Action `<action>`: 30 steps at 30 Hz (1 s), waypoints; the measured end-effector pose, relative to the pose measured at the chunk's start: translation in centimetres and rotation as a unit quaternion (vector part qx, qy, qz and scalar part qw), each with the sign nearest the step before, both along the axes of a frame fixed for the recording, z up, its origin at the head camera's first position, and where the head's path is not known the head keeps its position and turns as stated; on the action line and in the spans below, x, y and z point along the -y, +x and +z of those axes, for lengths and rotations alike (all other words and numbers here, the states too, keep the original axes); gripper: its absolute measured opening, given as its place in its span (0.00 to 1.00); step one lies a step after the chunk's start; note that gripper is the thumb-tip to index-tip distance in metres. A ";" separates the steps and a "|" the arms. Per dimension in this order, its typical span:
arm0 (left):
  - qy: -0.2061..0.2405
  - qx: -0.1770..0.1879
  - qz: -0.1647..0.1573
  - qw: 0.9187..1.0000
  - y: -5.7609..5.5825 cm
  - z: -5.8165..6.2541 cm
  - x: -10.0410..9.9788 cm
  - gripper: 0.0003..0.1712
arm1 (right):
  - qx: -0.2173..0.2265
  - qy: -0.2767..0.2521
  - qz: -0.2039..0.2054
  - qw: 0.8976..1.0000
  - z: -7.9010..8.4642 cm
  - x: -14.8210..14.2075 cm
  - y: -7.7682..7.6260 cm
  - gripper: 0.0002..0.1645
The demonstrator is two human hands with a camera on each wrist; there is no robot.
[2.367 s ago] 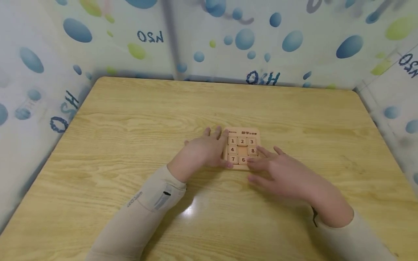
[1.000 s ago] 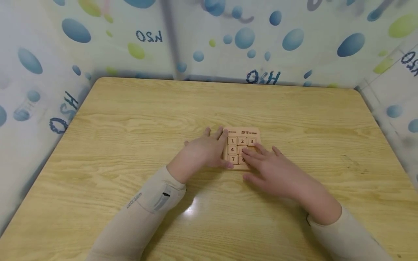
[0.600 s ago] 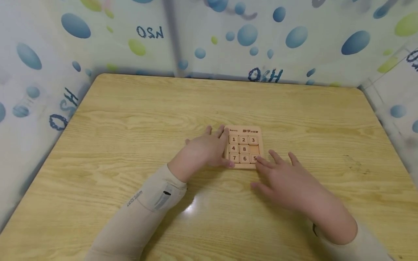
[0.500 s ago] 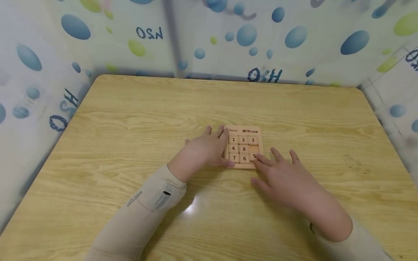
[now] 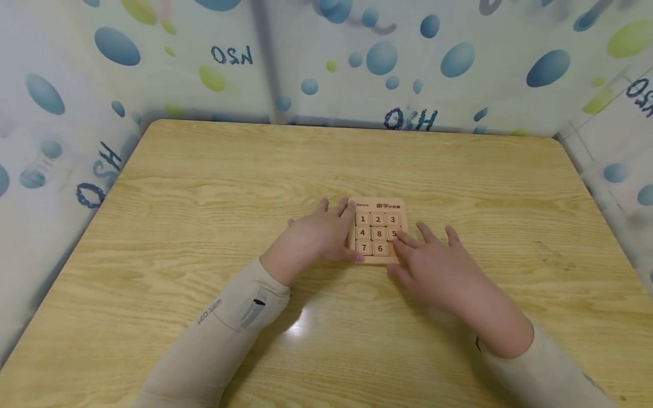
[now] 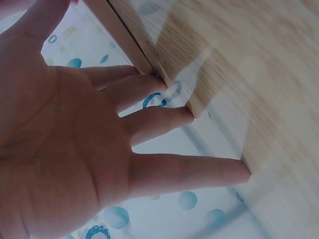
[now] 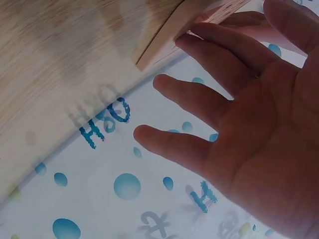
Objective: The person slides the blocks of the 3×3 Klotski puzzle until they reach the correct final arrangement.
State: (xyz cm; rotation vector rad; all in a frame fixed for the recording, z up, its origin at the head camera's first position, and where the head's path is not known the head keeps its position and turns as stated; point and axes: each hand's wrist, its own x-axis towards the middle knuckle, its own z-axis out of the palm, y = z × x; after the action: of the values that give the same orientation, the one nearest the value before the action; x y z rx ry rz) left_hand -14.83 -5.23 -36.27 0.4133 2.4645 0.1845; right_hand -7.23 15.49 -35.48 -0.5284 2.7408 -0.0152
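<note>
A wooden sliding number puzzle (image 5: 371,261) lies flat on the table in the head view. Its rows read 1 2 3, then 4 8 5, then 7 and 6; the lower right corner is partly behind fingers. My left hand (image 5: 323,233) rests along the puzzle's left side, thumb at the lower left corner. In the left wrist view, its fingers are extended and spread, their tips on the table and against the board's edge (image 6: 119,32). My right hand (image 5: 444,266) touches the 5 tile (image 5: 393,233) with its fingertips, the other fingers spread above the table's right part.
The wood-grain table (image 5: 214,170) spreads out around the puzzle. Behind it and at both sides stand pale walls (image 5: 326,34) with blue and green drop patterns and H2O lettering. A light glare (image 5: 296,328) shows on the near tabletop.
The 8 tile has slid left from the right column into the centre. The 5 tile has moved up from the lower right corner under my right fingers. My left hand has stayed in place.
</note>
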 end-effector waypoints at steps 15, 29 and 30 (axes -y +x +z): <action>-0.002 -0.006 -0.005 1.000 0.1 -0.1 0.1 0.69 | -0.007 -0.034 0.045 0.998 -0.3 1.3 1.1 0.36; -0.003 -0.003 -0.002 1.000 0.0 -0.1 0.2 0.70 | -0.021 -0.020 0.019 0.999 0.1 0.3 1.0 0.33; -0.004 -0.003 -0.002 1.000 0.0 -0.1 0.2 0.70 | -0.025 -0.020 0.020 0.999 0.1 0.3 0.9 0.33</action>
State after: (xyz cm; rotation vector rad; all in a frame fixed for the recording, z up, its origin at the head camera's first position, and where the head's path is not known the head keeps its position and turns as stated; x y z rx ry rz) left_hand -14.87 -5.41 -36.36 0.4170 2.4684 0.1728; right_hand -6.35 15.19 -35.37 -0.6023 2.7833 -0.0461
